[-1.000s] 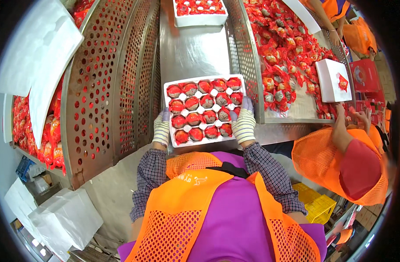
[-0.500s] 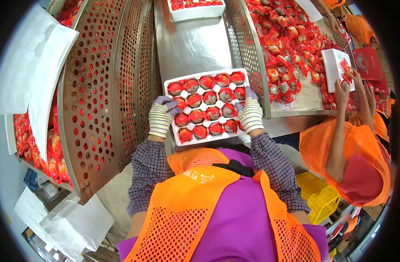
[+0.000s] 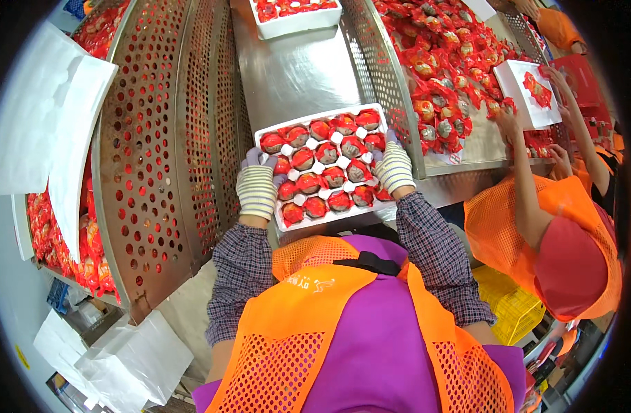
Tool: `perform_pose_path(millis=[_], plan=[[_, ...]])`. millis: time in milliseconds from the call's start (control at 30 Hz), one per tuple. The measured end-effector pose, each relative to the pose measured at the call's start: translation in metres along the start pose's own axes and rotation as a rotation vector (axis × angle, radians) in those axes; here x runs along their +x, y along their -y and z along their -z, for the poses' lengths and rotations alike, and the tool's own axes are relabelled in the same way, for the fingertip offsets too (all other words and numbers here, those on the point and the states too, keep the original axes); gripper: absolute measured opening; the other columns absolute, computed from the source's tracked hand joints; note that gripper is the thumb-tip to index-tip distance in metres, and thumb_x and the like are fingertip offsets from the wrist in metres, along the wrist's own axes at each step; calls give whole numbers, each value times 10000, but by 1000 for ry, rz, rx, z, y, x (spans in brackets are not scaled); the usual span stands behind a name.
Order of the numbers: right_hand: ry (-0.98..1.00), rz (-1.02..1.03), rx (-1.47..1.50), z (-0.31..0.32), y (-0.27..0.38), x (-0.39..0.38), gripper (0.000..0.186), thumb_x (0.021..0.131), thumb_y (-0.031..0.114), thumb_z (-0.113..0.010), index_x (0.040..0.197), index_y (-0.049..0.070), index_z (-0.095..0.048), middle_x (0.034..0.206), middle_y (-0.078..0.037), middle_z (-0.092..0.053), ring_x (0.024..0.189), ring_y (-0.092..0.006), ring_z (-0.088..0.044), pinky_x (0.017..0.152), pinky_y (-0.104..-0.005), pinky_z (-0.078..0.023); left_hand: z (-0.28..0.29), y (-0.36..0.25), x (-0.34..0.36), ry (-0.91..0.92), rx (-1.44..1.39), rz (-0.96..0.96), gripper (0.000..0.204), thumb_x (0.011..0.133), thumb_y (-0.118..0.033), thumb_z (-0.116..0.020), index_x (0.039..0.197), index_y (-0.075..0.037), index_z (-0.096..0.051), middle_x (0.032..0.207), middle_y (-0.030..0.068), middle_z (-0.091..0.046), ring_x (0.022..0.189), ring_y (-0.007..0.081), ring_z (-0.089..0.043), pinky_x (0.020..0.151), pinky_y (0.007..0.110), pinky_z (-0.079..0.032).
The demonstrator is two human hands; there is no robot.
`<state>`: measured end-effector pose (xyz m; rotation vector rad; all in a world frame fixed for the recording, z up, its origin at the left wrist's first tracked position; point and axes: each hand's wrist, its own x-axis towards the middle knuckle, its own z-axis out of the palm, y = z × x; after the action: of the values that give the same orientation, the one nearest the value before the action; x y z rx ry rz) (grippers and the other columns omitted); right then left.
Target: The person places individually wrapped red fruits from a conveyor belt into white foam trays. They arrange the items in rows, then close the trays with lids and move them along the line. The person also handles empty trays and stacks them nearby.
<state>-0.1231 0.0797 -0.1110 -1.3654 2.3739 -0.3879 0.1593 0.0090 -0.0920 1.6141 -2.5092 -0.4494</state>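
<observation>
A white foam tray (image 3: 315,144) with rounded cells lies at the near end of a steel chute, filled with rows of dark, egg-like balls in red-printed wrappers (image 3: 331,177). My left hand (image 3: 256,187), in a striped knit glove, is closed around the tray's left side, its thumb lapping over the rim. On the right side my right hand (image 3: 395,168), gloved alike, grips the rim with its fingers along the outer wall. Parts of the fingers under and behind the edges are hidden.
Perforated metal walls (image 3: 150,138) flank the chute. Farther up stands another filled white foam box (image 3: 298,22). Red-wrapped balls (image 3: 443,82) heap on the right, where co-workers handle a white tray (image 3: 525,93). White sheets (image 3: 40,110) hang at left; a yellow crate (image 3: 510,303) sits low right.
My hands stay on the tray, the left one shifting its hold slightly. At right, a co-worker's red-wrapped piece now lies in their white tray, and their hand has moved left to the pile.
</observation>
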Motion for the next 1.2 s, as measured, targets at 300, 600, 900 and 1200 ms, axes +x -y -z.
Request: perform_pose_path(millis=[300, 600, 900, 1200], plan=[[-43, 2, 2, -5, 0, -5, 607, 774, 116, -603, 1302, -49, -354, 1100, -313, -544, 1007, -411, -555, 870, -428, -449, 16, 0, 23, 224, 117, -30, 461, 650, -159, -777, 1051, -31, -590, 1053, 128, -526, 939, 299, -553, 811, 360, -475], [82, -136, -86, -16, -15, 16, 436, 595, 135, -748, 961, -26, -575, 861, -230, -626, 846, -361, -622, 771, -396, -506, -40, 7, -22, -393, -497, 77, 552, 680, -147, -768, 1168, -42, -532, 1114, 121, -476, 1000, 217, -508, 858, 320, -448], [-61, 91, -129, 35, 23, -9, 291, 683, 98, -602, 949, -17, -578, 766, -205, -625, 739, -343, -632, 668, -417, -506, -50, 5, -44, 103, -1985, 637, 581, 842, -434, -593, 1210, 3, -484, 1166, 133, -560, 1024, 254, -586, 882, 385, -505], [-150, 94, 498, 21, 17, -62, 246, 800, 165, -599, 999, 22, -627, 860, -185, -650, 810, -345, -632, 725, -378, -505, -34, 57, -107, 253, -2002, 399, 725, 723, -79, -649, 1365, -68, -313, 1339, 110, -425, 1225, 282, -427, 1033, 452, -360]])
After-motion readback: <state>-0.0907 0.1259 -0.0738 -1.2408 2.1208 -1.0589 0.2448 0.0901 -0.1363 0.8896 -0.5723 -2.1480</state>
